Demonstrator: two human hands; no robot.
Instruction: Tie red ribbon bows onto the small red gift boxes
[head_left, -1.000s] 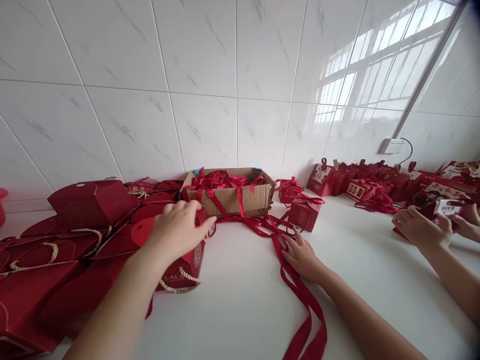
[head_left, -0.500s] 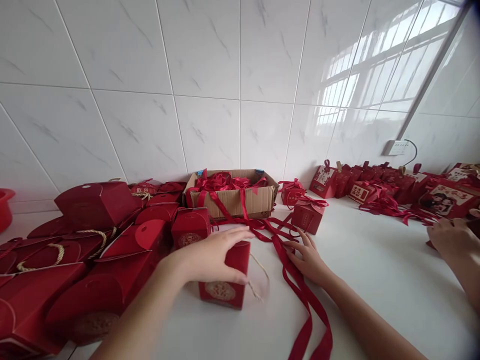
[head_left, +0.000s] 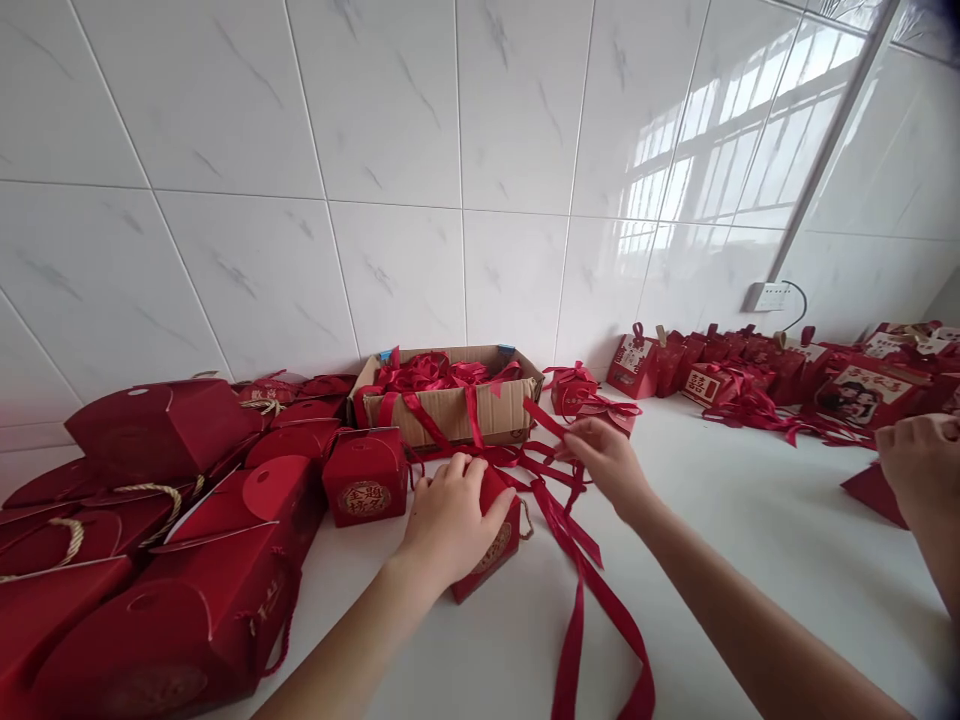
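My left hand [head_left: 454,515] is closed over the top of a small red gift box [head_left: 491,560] with a gold round print, which stands tilted round on the white table. A thin cord loop [head_left: 527,520] sticks out from the box's right side. My right hand [head_left: 606,462] pinches the end of a red ribbon [head_left: 546,418] and holds it above the table. More long red ribbons [head_left: 574,560] trail below it toward the front edge. Behind my right hand sits a small ribbon-tied red box [head_left: 611,412], partly hidden.
A cardboard box [head_left: 495,415] of red ribbons stands against the tiled wall. Red gift boxes [head_left: 180,430] crowd the left, with another box [head_left: 365,480] nearby. At the right are several red bags [head_left: 634,368] and another person's hand [head_left: 919,460] at a red piece [head_left: 877,495].
My left hand has turned the gift box and shifted it right. My right hand has risen off the table, lifting a ribbon end. The view has swung slightly to the right.
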